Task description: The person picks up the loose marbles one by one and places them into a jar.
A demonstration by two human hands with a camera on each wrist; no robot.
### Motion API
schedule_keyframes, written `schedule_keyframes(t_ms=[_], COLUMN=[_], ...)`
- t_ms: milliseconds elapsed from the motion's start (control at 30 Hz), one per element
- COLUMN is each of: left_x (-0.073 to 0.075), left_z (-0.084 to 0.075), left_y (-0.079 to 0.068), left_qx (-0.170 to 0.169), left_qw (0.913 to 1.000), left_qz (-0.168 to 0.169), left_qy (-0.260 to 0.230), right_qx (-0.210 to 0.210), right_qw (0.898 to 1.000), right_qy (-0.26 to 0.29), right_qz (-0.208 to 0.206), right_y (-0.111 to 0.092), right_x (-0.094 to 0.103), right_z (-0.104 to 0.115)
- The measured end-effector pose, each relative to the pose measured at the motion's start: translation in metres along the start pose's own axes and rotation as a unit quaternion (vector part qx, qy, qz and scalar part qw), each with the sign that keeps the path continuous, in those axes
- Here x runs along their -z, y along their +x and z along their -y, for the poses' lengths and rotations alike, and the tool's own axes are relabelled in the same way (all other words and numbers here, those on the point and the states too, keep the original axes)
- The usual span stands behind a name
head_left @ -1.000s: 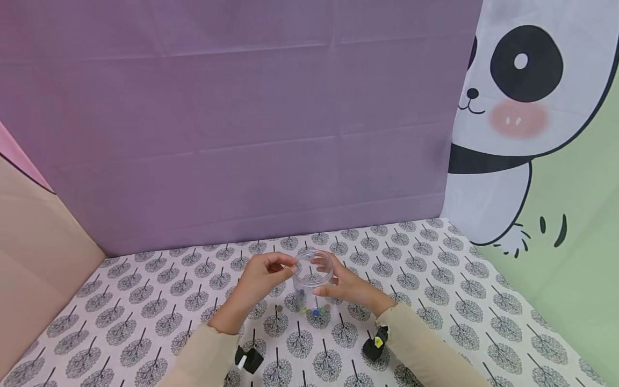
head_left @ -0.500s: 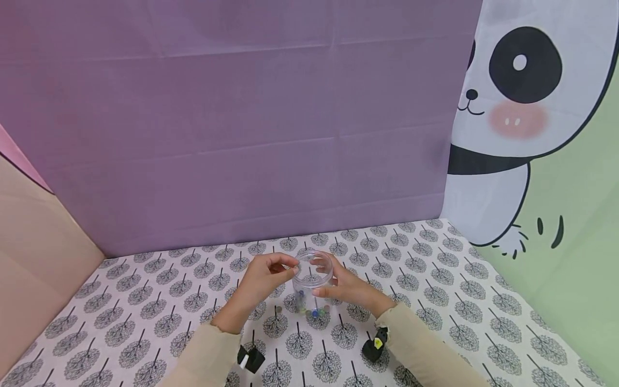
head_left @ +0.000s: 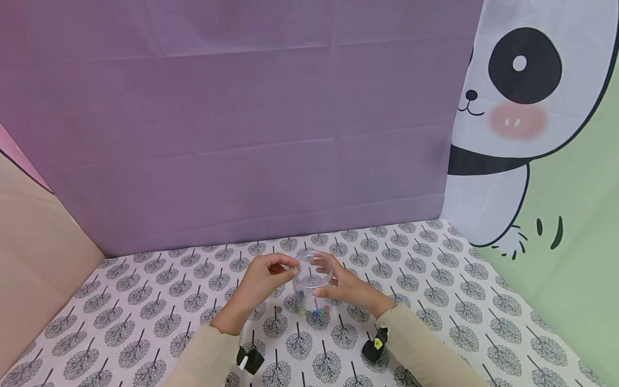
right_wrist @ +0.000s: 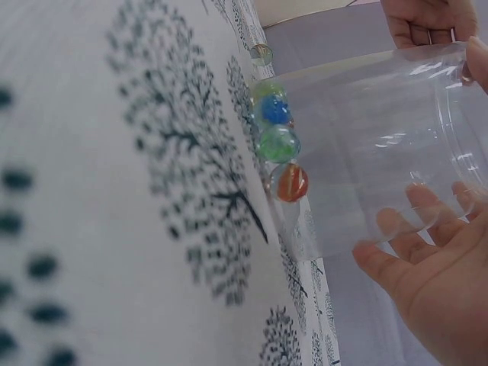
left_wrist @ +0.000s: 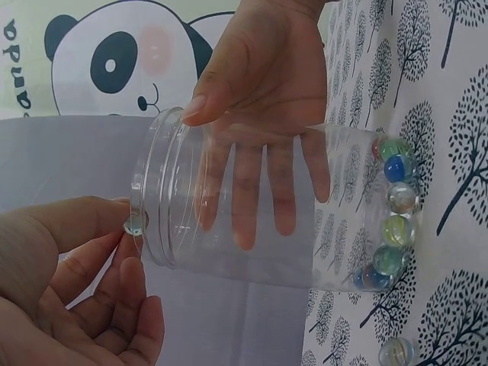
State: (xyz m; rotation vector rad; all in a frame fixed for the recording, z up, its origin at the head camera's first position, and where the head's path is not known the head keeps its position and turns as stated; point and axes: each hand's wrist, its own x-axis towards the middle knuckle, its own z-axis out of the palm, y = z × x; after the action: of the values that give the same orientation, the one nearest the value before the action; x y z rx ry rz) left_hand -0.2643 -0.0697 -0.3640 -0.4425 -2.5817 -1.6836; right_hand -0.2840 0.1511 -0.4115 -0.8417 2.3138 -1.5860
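Observation:
A clear plastic jar (head_left: 312, 285) stands upright on the table without a lid. Several coloured glass marbles (left_wrist: 398, 229) lie on its bottom; blue, green and orange ones show in the right wrist view. My right hand (head_left: 345, 285) holds the jar from the right, thumb on the near side and fingers spread round the far side. At the left of the open rim, my left hand (head_left: 266, 274) pinches a clear marble (left_wrist: 136, 223) between thumb and forefinger. Its other fingers are loosely bent, as the left wrist view shows.
One loose marble (head_left: 278, 309) lies on the tablecloth left of the jar. White cloth with a tree print (head_left: 145, 322) covers the table. Behind it hangs a purple curtain (head_left: 232, 134), and a panda-print cloth (head_left: 532, 183) is on the right.

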Motion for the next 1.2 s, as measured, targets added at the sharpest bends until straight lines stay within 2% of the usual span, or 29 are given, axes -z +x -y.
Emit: schedule_keyframes(t_ms=[167,667,967,1200], left_x=[0.000,0.004,0.008,0.011], left_z=[0.000,0.002,0.009,0.013], left_y=[-0.001,-0.005,-0.007,-0.011], left_qx=[0.010,-0.006,-0.014,-0.003], left_qw=[1.0000,0.9999,0.9996,0.9997], left_qz=[-0.001,-0.003,-0.004,0.000], left_qy=[0.001,-0.011,-0.023,-0.023], right_qx=[0.006,0.000,0.002,0.004], right_qw=[1.000,1.000,1.000,1.000], right_qy=[0.005,0.012,0.013,0.015], right_qz=[0.005,0.002,-0.001,-0.002], right_y=[0.001,0.001,0.001,0.001], right_x=[0.000,0.000,0.001,0.000], right_z=[-0.001,0.002,-0.001,0.000])
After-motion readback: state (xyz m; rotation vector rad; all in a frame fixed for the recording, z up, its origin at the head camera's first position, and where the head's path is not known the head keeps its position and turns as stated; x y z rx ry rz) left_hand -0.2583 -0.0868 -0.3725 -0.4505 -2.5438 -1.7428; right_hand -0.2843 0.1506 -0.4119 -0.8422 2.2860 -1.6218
